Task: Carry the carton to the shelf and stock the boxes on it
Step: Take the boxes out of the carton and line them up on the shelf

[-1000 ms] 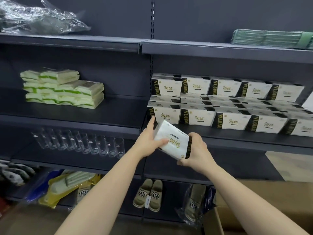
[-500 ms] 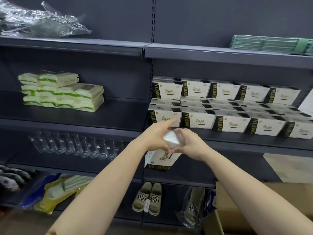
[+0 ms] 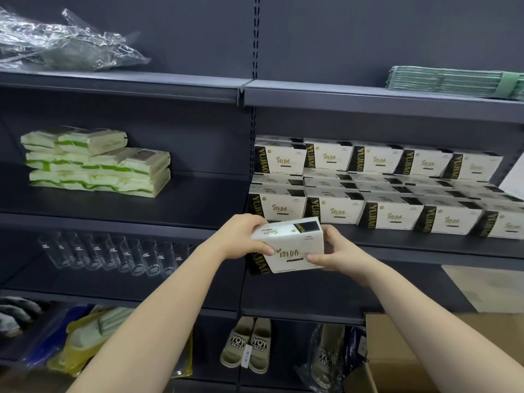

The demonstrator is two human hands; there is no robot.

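Flipped upright again, the white-and-black cardboard box [image 3: 292,252] seems light and stiff; my left hand [image 3: 241,239] and right hand [image 3: 340,254] clamp its ends.

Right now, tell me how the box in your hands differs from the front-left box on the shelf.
The held box hangs in the air, gripped by the left hand and right hand; the front-left shelf box rests on the shelf. The held box is tilted; the shelf box sits level. The held box is alone; the shelf box stands in a row. Both are white with a black YUJIAO band.
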